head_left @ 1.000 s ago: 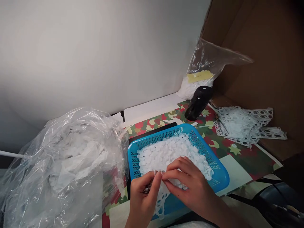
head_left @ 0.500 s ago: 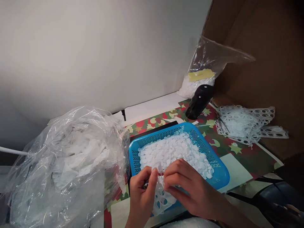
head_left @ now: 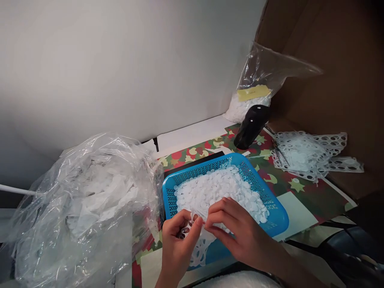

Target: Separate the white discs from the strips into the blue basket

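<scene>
Over the front of a blue plastic basket [head_left: 276,220], my left hand [head_left: 180,240] is closed on a white sheet punched with round holes [head_left: 199,250], its thumb and forefinger pinching the upper part. The sheet hangs down below the fingers. My right hand [head_left: 237,228] touches the same sheet's edge with thumb and fingertips pressed together, close beside the left thumb. Whether a loose disc is between the right fingertips is hidden. Many small white discs [head_left: 216,186] fill the basket behind both hands.
A large clear plastic bag [head_left: 99,208] of white sheets lies at left. Punched sheets [head_left: 303,154] are heaped at right. Behind the basket stand a black cylindrical object [head_left: 252,128] and a clear bag [head_left: 249,104] of white pieces with a yellow label. A brown panel [head_left: 330,100] rises at right.
My right fingertips have shifted slightly down and left against the sheet. The hanging sheet has turned and shifted a little left in my left hand.
</scene>
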The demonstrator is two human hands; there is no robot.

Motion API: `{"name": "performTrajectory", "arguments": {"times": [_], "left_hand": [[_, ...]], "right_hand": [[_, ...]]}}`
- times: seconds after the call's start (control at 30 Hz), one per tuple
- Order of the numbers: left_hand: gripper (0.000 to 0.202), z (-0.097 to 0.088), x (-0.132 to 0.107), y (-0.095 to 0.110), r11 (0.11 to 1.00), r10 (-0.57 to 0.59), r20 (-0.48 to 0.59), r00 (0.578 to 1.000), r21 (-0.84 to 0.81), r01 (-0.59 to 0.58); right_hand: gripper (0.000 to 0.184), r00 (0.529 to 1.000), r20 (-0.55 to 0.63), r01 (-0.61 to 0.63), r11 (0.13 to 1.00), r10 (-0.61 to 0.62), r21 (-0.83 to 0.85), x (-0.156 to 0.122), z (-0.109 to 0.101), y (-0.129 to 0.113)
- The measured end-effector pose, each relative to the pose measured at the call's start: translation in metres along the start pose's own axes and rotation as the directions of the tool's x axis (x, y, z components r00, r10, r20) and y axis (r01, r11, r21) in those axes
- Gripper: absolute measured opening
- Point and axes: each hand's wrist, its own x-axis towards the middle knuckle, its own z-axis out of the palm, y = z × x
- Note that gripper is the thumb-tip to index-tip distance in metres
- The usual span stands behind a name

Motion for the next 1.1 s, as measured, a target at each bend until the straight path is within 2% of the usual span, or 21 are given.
{"name": "performTrajectory", "arguments": {"times": [0.17, 0.37, 0.5, 0.6, 0.83, 0.93, 1.1], "left_hand": [[0.027, 0.000, -0.001, -0.003, 0.999, -0.038, -0.056, 0.998, -0.031, 0.036], [0.026, 0.001, -0.002, 0.000, 0.999, -0.028, -0.087, 0.996, -0.026, 0.026], [0.031, -0.004, -0.002, -0.002, 1.000, 0.008, -0.022, 1.000, -0.007, -0.009], [0.032, -0.008, -0.001, -0.002, 0.999, 0.031, 0.052, 0.998, 0.020, -0.032], [0.027, -0.005, 0.002, 0.006, 0.993, -0.110, 0.199, 0.974, 0.057, 0.100], [0.027, -0.004, 0.001, 0.007, 0.995, -0.104, 0.200, 0.974, 0.016, 0.103], [0.035, -0.002, 0.000, -0.002, 0.990, -0.109, 0.107, 0.988, -0.077, 0.118]], "right_hand": [[0.012, 0.995, 0.065, 0.073, 0.997, -0.071, -0.028, -0.004, -0.002, -0.003], [0.014, 0.994, 0.071, 0.077, 0.997, -0.079, 0.023, -0.006, -0.003, 0.000], [0.012, 1.000, -0.006, 0.025, 0.996, -0.025, 0.083, -0.008, 0.001, 0.002], [0.010, 0.999, -0.023, 0.024, 0.998, -0.023, 0.057, -0.008, 0.001, 0.002], [0.007, 0.986, 0.065, 0.164, 0.974, -0.155, -0.158, -0.005, -0.008, 0.000], [0.005, 0.984, 0.072, 0.172, 0.968, -0.162, -0.184, -0.005, -0.007, 0.000], [0.008, 0.991, 0.061, 0.132, 0.971, -0.122, -0.199, -0.007, 0.000, 0.000]]}}
